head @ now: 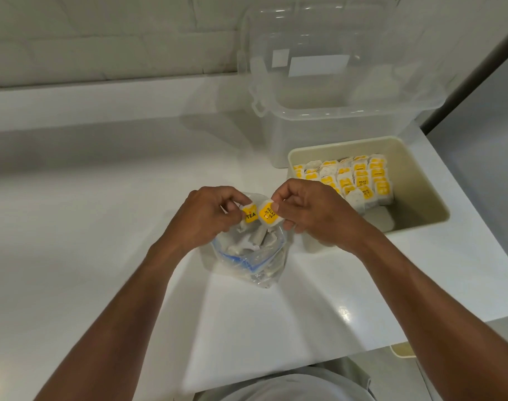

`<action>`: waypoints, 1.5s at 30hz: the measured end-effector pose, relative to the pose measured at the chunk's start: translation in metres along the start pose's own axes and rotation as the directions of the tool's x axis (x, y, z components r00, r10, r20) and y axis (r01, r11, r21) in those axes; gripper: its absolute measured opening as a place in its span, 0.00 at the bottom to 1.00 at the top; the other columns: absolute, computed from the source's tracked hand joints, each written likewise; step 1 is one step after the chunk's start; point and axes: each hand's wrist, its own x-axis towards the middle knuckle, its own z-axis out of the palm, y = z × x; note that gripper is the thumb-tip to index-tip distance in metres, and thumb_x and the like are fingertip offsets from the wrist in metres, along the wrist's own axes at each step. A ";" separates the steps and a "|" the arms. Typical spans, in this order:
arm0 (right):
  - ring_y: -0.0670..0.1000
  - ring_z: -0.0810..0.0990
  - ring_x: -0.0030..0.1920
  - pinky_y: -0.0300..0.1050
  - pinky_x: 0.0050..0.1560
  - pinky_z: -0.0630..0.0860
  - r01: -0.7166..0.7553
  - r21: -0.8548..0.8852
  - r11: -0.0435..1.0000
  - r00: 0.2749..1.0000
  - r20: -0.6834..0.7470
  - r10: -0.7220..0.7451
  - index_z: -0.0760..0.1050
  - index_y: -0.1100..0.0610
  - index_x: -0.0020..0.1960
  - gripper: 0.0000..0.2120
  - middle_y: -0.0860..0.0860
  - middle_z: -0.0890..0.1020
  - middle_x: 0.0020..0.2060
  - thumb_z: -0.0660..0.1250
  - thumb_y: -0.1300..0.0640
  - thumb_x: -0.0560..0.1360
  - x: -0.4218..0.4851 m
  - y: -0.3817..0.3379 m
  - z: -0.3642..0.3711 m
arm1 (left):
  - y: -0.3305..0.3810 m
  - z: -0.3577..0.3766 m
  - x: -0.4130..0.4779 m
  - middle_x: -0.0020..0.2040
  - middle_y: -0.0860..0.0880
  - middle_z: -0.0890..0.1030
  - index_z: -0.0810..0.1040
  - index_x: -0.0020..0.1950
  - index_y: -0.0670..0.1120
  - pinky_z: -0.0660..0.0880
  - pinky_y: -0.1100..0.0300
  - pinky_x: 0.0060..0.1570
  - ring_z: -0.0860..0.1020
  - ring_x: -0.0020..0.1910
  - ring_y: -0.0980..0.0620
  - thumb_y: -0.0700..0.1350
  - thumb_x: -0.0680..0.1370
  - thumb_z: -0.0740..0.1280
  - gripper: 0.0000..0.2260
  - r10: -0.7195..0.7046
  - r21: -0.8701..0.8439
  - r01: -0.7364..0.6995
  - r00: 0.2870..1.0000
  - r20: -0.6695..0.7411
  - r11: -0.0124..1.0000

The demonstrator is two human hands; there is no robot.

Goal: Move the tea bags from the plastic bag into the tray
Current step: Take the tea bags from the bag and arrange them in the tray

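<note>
Looked down on a glossy white table [88, 183] backed by a pale tiled wall [102, 30]. Held both hands close together above the open mouth of a clear plastic bag [255, 264] with a blue zip strip, standing crumpled near the middle of the table. Pinched one tea bag [250, 216] in the curled fingers of the left hand [200, 218], with its yellow tag reading "TEA" turned upward. Pinched a second tea bag [268, 217] between thumb and fingers of the right hand [310, 212], with its yellow tag reading "RELAX". Had the two side by side, touching or very nearly so; could not tell which. Saw more white tea bags [247, 241] lying loose inside the plastic bag, below the hands. Found the beige tray [414, 175] on the table just beside the plastic bag, to its right. Saw rows of yellow-tagged tea bags [354, 180] packed upright across the far left part of the tray, with the near right part of its floor bare. Noted a clear plastic storage box [319, 140] right behind the tray, its clear lid [319, 39] raised upright in front of the wall. Caught a strip of grey garment [290, 383] at the bottom edge of the view.
</note>
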 end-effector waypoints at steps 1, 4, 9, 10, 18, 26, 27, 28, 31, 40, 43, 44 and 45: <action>0.48 0.85 0.38 0.46 0.43 0.80 -0.006 0.058 0.998 0.998 0.069 0.002 0.79 0.54 0.48 0.02 0.47 0.86 0.39 0.70 0.55 0.78 -0.003 -0.004 -0.002 | 0.000 -0.001 0.000 0.37 0.56 0.83 0.85 0.48 0.55 0.78 0.58 0.41 0.80 0.32 0.54 0.43 0.76 0.73 0.06 -0.003 -0.007 0.003 1.000 -0.012 1.000; 0.49 0.84 0.37 0.41 0.39 0.80 -0.063 0.383 0.922 0.937 0.340 -0.077 0.80 0.57 0.49 0.03 0.52 0.85 0.38 0.70 0.61 0.76 -0.014 -0.018 -0.008 | -0.001 -0.003 0.000 0.40 0.55 0.84 0.85 0.44 0.54 0.76 0.63 0.39 0.81 0.34 0.55 0.46 0.76 0.73 0.03 -0.058 -0.061 0.054 0.997 -0.059 0.997; 0.50 0.82 0.38 0.41 0.40 0.81 -0.088 0.550 0.830 0.944 0.312 -0.107 0.83 0.53 0.48 0.05 0.55 0.84 0.40 0.73 0.60 0.72 -0.005 -0.018 -0.008 | 0.013 -0.007 -0.004 0.39 0.50 0.83 0.82 0.45 0.43 0.73 0.66 0.35 0.78 0.37 0.50 0.39 0.78 0.69 0.04 -0.146 -0.364 0.147 0.989 0.031 0.920; 0.50 0.82 0.38 0.43 0.41 0.81 -0.023 0.389 0.921 0.976 0.209 -0.064 0.83 0.54 0.48 0.05 0.54 0.84 0.40 0.74 0.60 0.73 0.001 -0.012 -0.004 | 0.018 -0.008 -0.006 0.38 0.49 0.82 0.81 0.45 0.42 0.70 0.69 0.31 0.77 0.34 0.51 0.38 0.79 0.67 0.05 -0.141 -0.399 0.145 0.989 0.039 0.906; 0.48 0.81 0.34 0.39 0.34 0.77 0.007 0.477 0.879 0.954 0.260 -0.148 0.78 0.57 0.49 0.03 0.51 0.83 0.35 0.69 0.63 0.77 -0.006 -0.022 -0.005 | 0.011 -0.013 -0.005 0.40 0.51 0.85 0.83 0.44 0.48 0.79 0.53 0.39 0.81 0.36 0.48 0.42 0.78 0.69 0.05 -0.174 -0.247 0.169 0.985 0.001 0.954; 0.48 0.83 0.38 0.44 0.43 0.80 0.032 0.102 0.994 0.996 0.085 -0.041 0.83 0.55 0.49 0.09 0.48 0.84 0.35 0.75 0.65 0.71 0.004 0.004 0.004 | 0.017 -0.014 -0.005 0.45 0.45 0.85 0.83 0.47 0.44 0.74 0.62 0.35 0.76 0.35 0.49 0.40 0.79 0.68 0.04 -0.105 -0.326 0.108 0.994 0.027 0.939; 0.48 0.83 0.38 0.46 0.44 0.80 0.048 0.074 0.996 0.996 0.075 -0.053 0.83 0.53 0.49 0.09 0.48 0.84 0.35 0.75 0.63 0.71 0.004 0.005 0.003 | 0.016 -0.015 -0.004 0.45 0.45 0.85 0.83 0.47 0.45 0.75 0.59 0.37 0.77 0.35 0.48 0.41 0.79 0.69 0.04 -0.103 -0.314 0.105 0.994 0.024 0.944; 0.48 0.83 0.39 0.46 0.44 0.80 0.055 0.059 0.997 0.996 0.060 -0.059 0.84 0.52 0.49 0.09 0.48 0.85 0.36 0.75 0.62 0.72 0.004 0.005 0.001 | 0.017 -0.015 -0.003 0.45 0.45 0.85 0.83 0.47 0.46 0.76 0.56 0.39 0.77 0.36 0.47 0.42 0.79 0.69 0.04 -0.086 -0.303 0.091 0.996 0.027 0.949; 0.46 0.84 0.38 0.42 0.43 0.79 0.086 0.042 0.995 0.996 0.008 -0.086 0.83 0.52 0.47 0.06 0.48 0.85 0.36 0.75 0.61 0.73 0.000 0.002 -0.010 | 0.028 -0.013 -0.001 0.43 0.50 0.85 0.84 0.46 0.49 0.77 0.57 0.41 0.78 0.35 0.53 0.43 0.79 0.70 0.04 -0.006 -0.230 0.018 0.999 0.054 0.973; 0.47 0.82 0.34 0.44 0.38 0.76 0.097 -0.082 0.992 0.995 -0.014 -0.099 0.79 0.51 0.46 0.04 0.48 0.85 0.34 0.72 0.58 0.74 -0.017 0.007 -0.051 | 0.069 -0.004 0.015 0.40 0.54 0.83 0.84 0.46 0.56 0.79 0.48 0.45 0.77 0.34 0.57 0.45 0.76 0.73 0.05 0.107 -0.053 -0.103 0.990 0.091 0.993; 0.43 0.81 0.34 0.35 0.35 0.74 0.118 -0.150 0.982 0.993 -0.003 -0.120 0.79 0.49 0.44 0.05 0.43 0.84 0.35 0.73 0.58 0.73 -0.016 0.013 -0.074 | 0.086 0.003 0.027 0.38 0.56 0.83 0.83 0.45 0.56 0.78 0.51 0.42 0.77 0.33 0.59 0.45 0.75 0.74 0.05 0.111 0.000 -0.112 0.990 0.092 0.994; 0.39 0.79 0.33 0.30 0.35 0.71 0.119 -0.184 0.976 0.992 -0.006 -0.122 0.80 0.48 0.43 0.05 0.41 0.83 0.35 0.74 0.57 0.72 -0.015 0.015 -0.084 | 0.093 0.007 0.032 0.38 0.57 0.83 0.83 0.45 0.56 0.77 0.53 0.42 0.77 0.34 0.59 0.46 0.75 0.74 0.05 0.117 0.024 -0.120 0.989 0.093 0.993; 0.37 0.78 0.33 0.27 0.35 0.69 0.117 -0.216 0.969 0.992 -0.009 -0.122 0.81 0.47 0.43 0.06 0.39 0.82 0.35 0.75 0.57 0.72 -0.014 0.018 -0.095 | 0.101 0.012 0.037 0.38 0.57 0.83 0.83 0.44 0.56 0.76 0.54 0.41 0.78 0.34 0.59 0.45 0.74 0.74 0.05 0.123 0.047 -0.128 0.988 0.096 0.991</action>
